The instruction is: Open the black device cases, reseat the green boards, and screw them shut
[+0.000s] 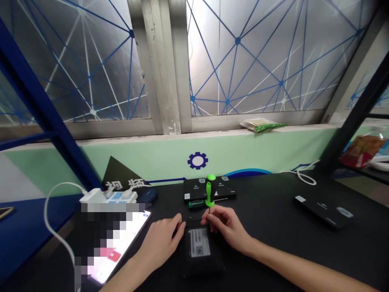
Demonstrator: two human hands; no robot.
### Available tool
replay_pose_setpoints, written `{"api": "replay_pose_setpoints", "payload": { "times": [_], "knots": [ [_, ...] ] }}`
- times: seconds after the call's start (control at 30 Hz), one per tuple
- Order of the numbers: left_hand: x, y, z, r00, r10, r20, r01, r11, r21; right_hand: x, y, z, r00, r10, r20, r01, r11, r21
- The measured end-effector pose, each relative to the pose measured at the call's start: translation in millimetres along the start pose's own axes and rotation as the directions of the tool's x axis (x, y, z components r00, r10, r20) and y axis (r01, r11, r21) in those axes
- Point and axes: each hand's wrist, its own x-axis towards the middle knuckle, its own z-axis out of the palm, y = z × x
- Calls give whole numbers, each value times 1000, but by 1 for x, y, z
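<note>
Two hands work over a black box (199, 247) lying label-up on the dark table (273, 219). The left hand (161, 241) presses flat on its left edge, fingers spread. The right hand (226, 227) pinches an upright green screwdriver (209, 194) at the box's far edge.

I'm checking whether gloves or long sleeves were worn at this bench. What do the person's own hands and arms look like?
Both are bare. The left hand and right hand wear no gloves, and no rings or watch can be seen. Both forearms are uncovered to the bottom edge of the picture, with no sleeve, cuff, strap or marking in view.
</note>
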Motion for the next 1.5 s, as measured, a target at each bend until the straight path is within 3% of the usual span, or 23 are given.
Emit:
{"api": "replay_pose_setpoints", "payload": {
  "times": [0.37, 0.57, 0.83, 1.5],
  "knots": [
    [0, 1, -1, 1000, -3, 7, 4, 1000, -4, 0, 1, 0, 1000, 7, 14, -7, 1000, 10],
    [0, 0, 0, 1000, -5, 3, 5, 1000, -15, 2, 8, 1, 998, 36, -58, -37, 999, -12],
    [0, 0, 1, 1000, -7, -5, 7, 1000, -14, 4, 16, 2, 991, 75, -109, -60, 990, 130],
    [-1, 0, -1, 1000, -3, 10, 3, 1000, -21, -1, 7, 0, 997, 16, -82, -19, 999, -37]
  ]
}}
